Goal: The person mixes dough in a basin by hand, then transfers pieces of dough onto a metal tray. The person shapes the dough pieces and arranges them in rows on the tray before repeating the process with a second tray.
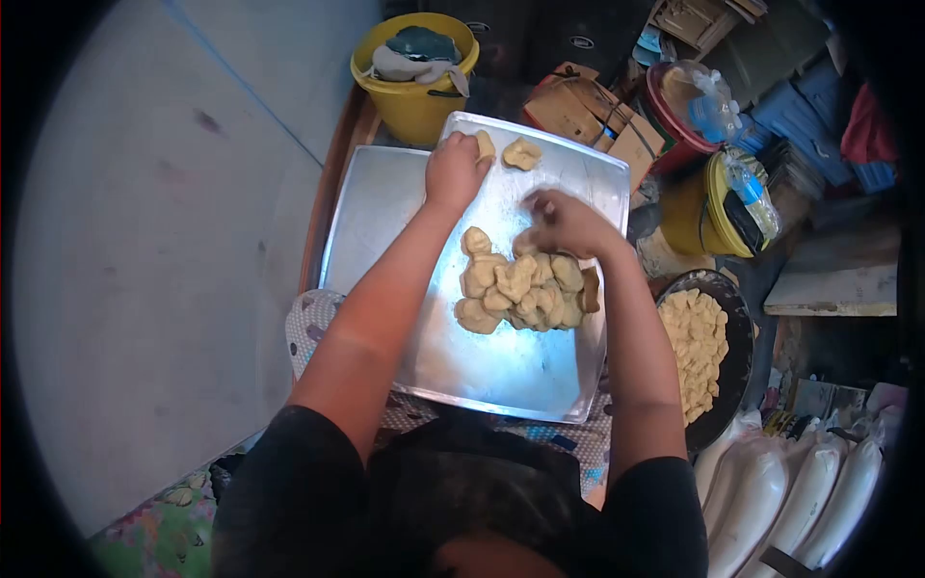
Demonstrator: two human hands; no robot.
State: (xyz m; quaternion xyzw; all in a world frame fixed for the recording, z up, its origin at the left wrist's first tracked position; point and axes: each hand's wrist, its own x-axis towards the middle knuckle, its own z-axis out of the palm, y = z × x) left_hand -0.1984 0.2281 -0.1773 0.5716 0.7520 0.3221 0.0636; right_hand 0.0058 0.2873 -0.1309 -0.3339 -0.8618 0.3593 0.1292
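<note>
A shiny metal tray [491,371] lies in front of me, overlapping a second tray [371,193] at its left. My left hand [456,175] is closed on a dough piece [485,146] near the tray's far left corner. Just to the right of it, another dough piece [522,154] rests on the metal. A heap of dough pieces [528,292] covers the middle of the tray. My right hand [564,223], partly blurred, is over the heap's far edge with its fingers bent; whether it holds dough cannot be made out.
Beyond the trays stands a yellow bucket [409,101] with cloths in it. A dark round pan [737,337] full of dough pieces is at the right. Farther right are a red bucket [665,130], a yellow bucket [689,207], a cardboard box [578,111] and filled plastic bags [756,491].
</note>
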